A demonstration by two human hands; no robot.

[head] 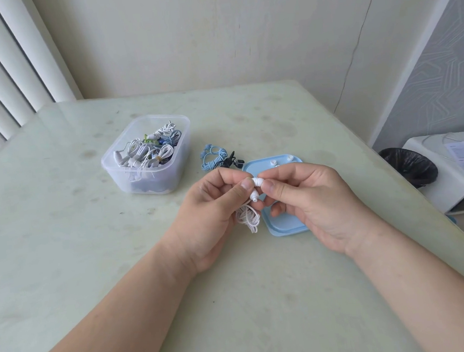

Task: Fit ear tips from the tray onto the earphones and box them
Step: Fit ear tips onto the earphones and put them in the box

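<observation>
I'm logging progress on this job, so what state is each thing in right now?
Left hand: grips white earphones, cable coiled.
Right hand: pinches ear tip at the earbud; seating unclear.
Blue tray: flat on table, two loose ear tips visible at far edge.
Clear box: lidless, holds coiled earphones.
Blue earphones: coiled, on table.
Black earphones: on table, beside blue ones.
</observation>
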